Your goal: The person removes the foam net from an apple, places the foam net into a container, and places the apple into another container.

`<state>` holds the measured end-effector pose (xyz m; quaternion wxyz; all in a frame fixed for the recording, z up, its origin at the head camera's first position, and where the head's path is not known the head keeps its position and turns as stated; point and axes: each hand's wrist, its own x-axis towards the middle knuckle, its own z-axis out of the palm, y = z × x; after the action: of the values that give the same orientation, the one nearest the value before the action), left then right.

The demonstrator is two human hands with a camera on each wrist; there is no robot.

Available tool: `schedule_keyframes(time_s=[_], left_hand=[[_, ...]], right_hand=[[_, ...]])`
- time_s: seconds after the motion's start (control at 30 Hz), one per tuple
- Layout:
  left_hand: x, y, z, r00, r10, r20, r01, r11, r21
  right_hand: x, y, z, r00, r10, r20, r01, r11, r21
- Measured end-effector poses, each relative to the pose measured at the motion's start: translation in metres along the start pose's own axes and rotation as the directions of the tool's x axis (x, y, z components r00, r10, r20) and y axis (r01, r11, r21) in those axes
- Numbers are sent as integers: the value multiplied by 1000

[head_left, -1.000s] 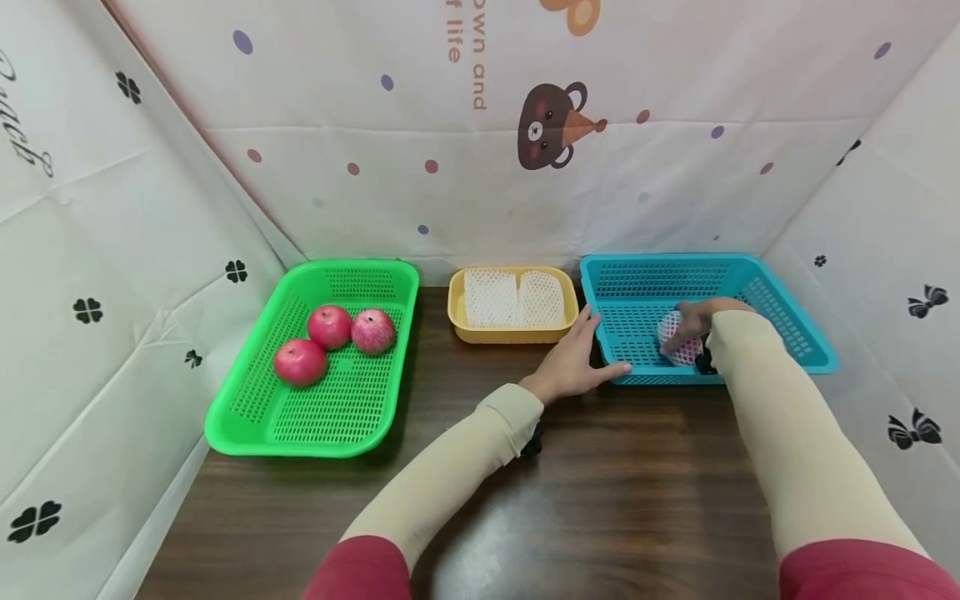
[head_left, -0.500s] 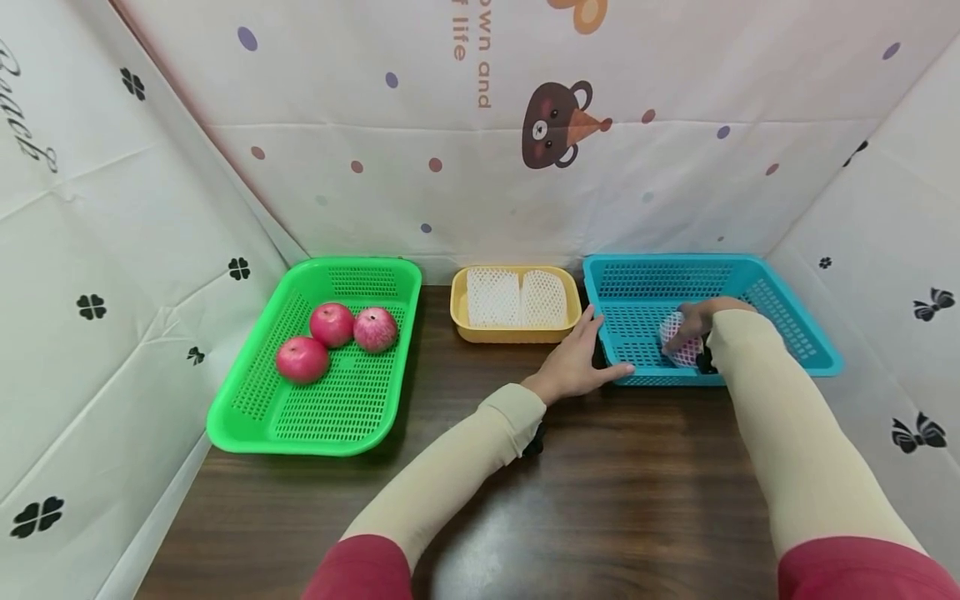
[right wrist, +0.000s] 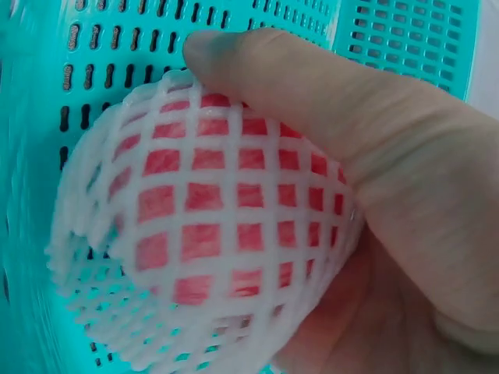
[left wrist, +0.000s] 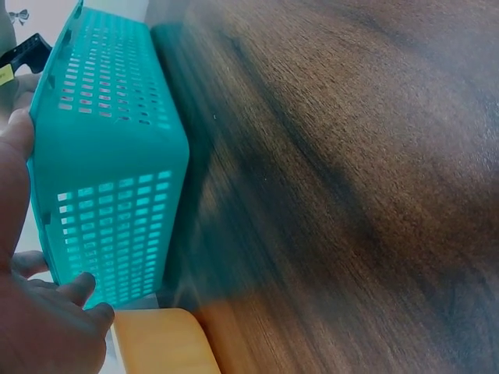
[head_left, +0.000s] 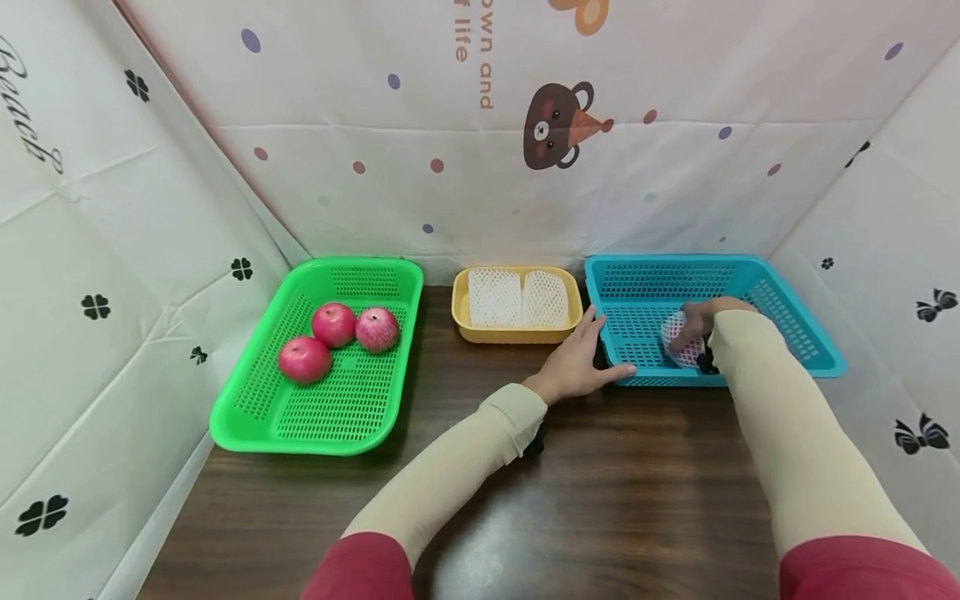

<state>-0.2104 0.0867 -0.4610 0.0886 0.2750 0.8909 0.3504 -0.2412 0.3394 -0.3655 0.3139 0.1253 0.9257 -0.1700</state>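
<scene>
My right hand (head_left: pixel 696 323) reaches into the blue basket (head_left: pixel 652 275) and grips a red apple in a white foam net sleeve (right wrist: pixel 207 202). Its thumb lies over the top of the apple in the right wrist view, and the other fingers are mostly hidden behind it. Part of the sleeve hangs loose on one side. At the basket's near left corner rests my left hand (head_left: pixel 573 358), its fingers spread, thumb at the front rim and the other fingers along the left side. The left wrist view shows its fingertips against the outer wall.
Several flat white foam nets (head_left: pixel 495 297) lie in a yellow tray (head_left: pixel 517 335) between the baskets. A green basket (head_left: pixel 322 446) at the left holds three red apples (head_left: pixel 303 360). Patterned cloth walls (head_left: pixel 375 200) border the dark wooden table (head_left: pixel 585 500).
Both hands and the netted apple keep almost the same places. The head view shifts slightly.
</scene>
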Motion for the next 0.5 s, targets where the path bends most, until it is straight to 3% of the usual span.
schedule_keyframes(time_s=[0.1,0.33,0.5], left_hand=[[0,-1,0,1000,6,-3,-5,1000,4],[0,-1,-1,1000,7,9,-7,1000,17],[-1,1,-3,1000,10,11,-10,999,32]], right_hand=[[7,5,-1,1000,-26,-3,26,999,-40],[44,24,-11,993,-117,9,117,977,-179],[48,27,-20,987,-162,3,158,959,-236]])
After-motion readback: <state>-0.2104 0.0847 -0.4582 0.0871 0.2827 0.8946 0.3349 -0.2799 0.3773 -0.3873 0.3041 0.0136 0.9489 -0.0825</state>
